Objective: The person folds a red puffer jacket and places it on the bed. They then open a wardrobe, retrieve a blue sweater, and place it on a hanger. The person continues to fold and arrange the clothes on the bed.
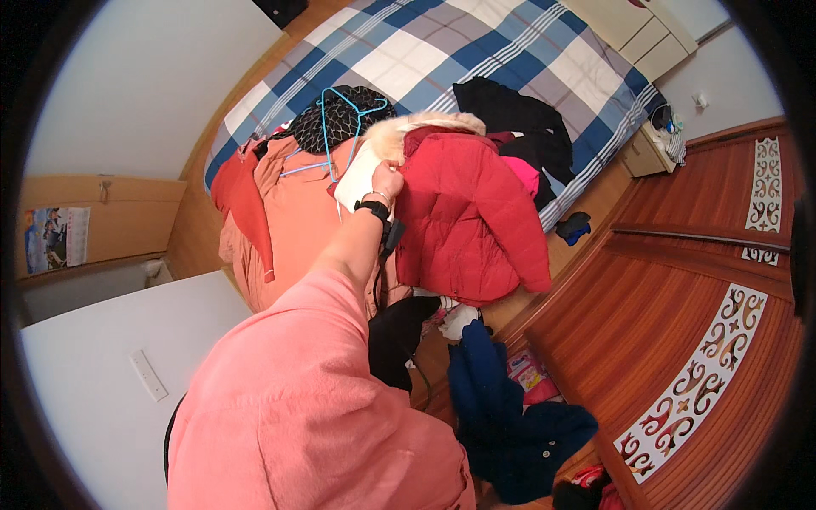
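Observation:
My left hand (387, 180), wearing a bracelet and a black wrist strap, pinches the collar edge of a red puffer jacket (459, 210). Cream fur trim (389, 137) runs along the jacket's top, just beyond my fingers. A cream-white cloth part (358, 182) shows left of the hand. The jacket spreads over the near edge of the bed, its sleeve pointing down to the right. Beside it lies a peach-coloured garment (299, 223), with a light blue hanger (324, 137) above it over a black patterned cloth (312, 131). My right hand is out of view.
A plaid-covered bed (414, 57) holds black clothing (523, 118) and an orange-red garment (245, 204). Red-brown wardrobe doors (612, 319) stand at right, near a navy garment (503, 421). A small bedside cabinet (645, 153) adjoins the bed. A white surface (115, 357) lies lower left.

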The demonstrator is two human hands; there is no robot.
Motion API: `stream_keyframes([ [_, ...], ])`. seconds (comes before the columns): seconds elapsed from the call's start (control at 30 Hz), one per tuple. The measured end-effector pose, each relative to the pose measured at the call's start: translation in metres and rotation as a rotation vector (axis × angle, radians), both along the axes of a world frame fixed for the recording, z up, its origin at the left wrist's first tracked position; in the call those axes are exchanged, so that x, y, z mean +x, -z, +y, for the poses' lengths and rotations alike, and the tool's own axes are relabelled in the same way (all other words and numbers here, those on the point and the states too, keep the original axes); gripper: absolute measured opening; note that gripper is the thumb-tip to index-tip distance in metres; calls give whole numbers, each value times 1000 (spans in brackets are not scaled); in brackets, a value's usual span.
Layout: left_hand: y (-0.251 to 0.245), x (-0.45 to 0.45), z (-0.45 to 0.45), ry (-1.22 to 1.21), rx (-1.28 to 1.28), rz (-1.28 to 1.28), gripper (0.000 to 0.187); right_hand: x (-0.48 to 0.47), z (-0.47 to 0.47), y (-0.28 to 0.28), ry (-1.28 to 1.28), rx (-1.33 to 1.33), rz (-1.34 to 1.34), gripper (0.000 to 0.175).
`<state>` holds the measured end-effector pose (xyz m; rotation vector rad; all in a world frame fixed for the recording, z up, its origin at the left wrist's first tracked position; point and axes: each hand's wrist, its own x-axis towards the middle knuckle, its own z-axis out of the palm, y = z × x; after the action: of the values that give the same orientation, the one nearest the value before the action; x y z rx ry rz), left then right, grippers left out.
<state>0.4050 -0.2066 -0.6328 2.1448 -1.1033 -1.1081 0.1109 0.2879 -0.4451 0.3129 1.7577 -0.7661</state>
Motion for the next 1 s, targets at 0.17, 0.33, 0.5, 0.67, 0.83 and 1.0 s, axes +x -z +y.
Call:
stream_keyframes([
  [0.17, -3, -9, 11, 217, -81, -254, 27, 4, -3, 16, -12, 30, -2, 83],
  [0.33, -13, 31, 5, 106, -325, -529, 24, 8, -7, 39, -13, 53, -18, 83],
  [0.5, 34, 123, -21, 79, -250, -556, 39, 16, -9, 73, -10, 88, -32, 83],
  [0.67, 89, 162, -50, 178, -39, -420, 50, 25, -11, 103, 37, 118, -28, 83],
  [0.83, 75, 167, -61, 48, 258, -337, 69, 28, -16, 107, 64, 110, -25, 82],
  [1.0, -1, 218, -59, 267, -128, -604, 47, 24, -23, 92, 80, 49, -10, 82],
])
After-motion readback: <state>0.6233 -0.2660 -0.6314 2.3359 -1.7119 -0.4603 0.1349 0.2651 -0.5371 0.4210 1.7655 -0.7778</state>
